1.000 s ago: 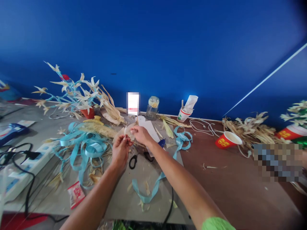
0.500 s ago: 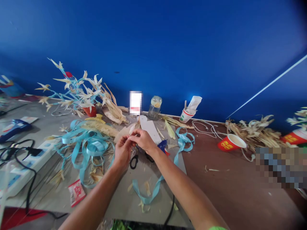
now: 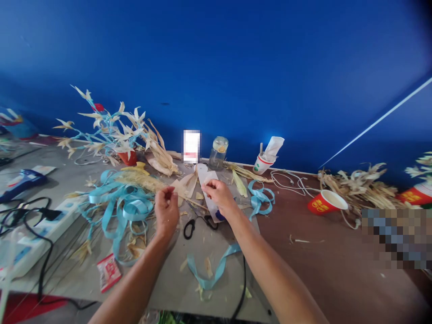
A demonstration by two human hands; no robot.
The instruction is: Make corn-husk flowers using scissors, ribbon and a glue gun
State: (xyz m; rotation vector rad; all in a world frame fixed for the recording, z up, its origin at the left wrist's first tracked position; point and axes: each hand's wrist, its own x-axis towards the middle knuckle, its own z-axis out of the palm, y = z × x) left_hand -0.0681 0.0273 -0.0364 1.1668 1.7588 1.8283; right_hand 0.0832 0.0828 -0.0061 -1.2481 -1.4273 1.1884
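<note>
My left hand (image 3: 167,213) is raised over the table with its fingers curled together; anything in them is too small to make out. To its right and apart from it, my right hand (image 3: 218,194) pinches thumb and fingers in front of a white strip of paper (image 3: 212,208). What that pinch holds, if anything, blends into the paper. Between and below the hands lie black-handled scissors (image 3: 189,229). Pale dried corn husk pieces (image 3: 187,183) lie just beyond the fingers. A dark blue object (image 3: 220,216) is mostly hidden by my right wrist.
Blue ribbon (image 3: 135,209) is heaped at left, near a white power strip (image 3: 50,240) and a blue glue gun (image 3: 22,184). Husk flowers on blue stems (image 3: 116,128) stand behind. A glass jar (image 3: 218,153), a paper cup (image 3: 263,163) and a red cup (image 3: 326,202) stand along the back and right.
My hands were together at the fingertips around a pale piece. They have moved apart, the left one leftward and the right one rightward, uncovering the scissors and husk pieces.
</note>
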